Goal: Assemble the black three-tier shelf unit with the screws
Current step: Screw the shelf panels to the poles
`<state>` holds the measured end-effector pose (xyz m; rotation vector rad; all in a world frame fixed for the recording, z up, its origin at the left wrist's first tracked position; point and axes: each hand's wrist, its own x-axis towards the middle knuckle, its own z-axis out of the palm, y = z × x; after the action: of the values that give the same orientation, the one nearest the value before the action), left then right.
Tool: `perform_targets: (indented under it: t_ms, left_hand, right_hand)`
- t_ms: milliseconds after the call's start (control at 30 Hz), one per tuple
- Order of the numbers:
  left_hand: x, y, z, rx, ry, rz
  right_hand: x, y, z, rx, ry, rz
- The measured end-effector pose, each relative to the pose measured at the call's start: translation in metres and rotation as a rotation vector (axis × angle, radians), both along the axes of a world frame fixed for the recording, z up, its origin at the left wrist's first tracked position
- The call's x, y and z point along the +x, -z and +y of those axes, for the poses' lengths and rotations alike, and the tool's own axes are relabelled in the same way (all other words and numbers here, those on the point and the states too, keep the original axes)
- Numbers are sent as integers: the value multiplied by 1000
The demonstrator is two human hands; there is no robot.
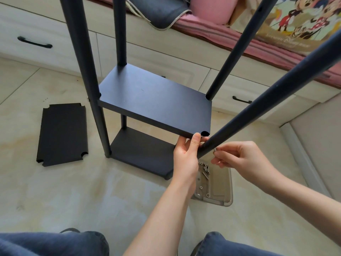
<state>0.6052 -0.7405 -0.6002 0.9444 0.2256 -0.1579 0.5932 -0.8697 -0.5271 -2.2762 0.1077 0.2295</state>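
The black shelf unit stands on the floor with a bottom board (142, 156) and a middle board (153, 102) between several black poles. The near right pole (258, 108) leans away from the middle board's notched corner (204, 133). My left hand (186, 159) grips that corner from below, thumb on the board's front edge. My right hand (239, 157) pinches a small silver screw (215, 150) against the outer side of the leaning pole. A third loose black board (62, 133) lies flat on the floor to the left.
A clear plastic tray (217, 183) with several screws and small metal parts sits on the floor under my hands. White drawers (36, 43) under a cushioned bench run along the back. My knees in blue jeans (51, 242) fill the bottom edge.
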Motion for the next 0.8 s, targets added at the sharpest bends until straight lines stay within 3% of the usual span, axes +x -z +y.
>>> perform_targets:
  t_ms: [100, 367, 567, 800]
  left_hand:
    - [-1, -1, -2, -24, 10, 6]
    - [-3, -2, -6, -72, 16, 33]
    - [-3, -3, -8, -66, 10, 38]
    - [-4, -2, -5, -4, 24, 40]
  right_hand:
    - [-3, 3, 1, 185, 132, 32]
    - [-7, 4, 2, -5, 137, -120]
    - [-8, 6, 5, 267, 264, -15]
    - [-6, 6, 5, 213, 249, -38]
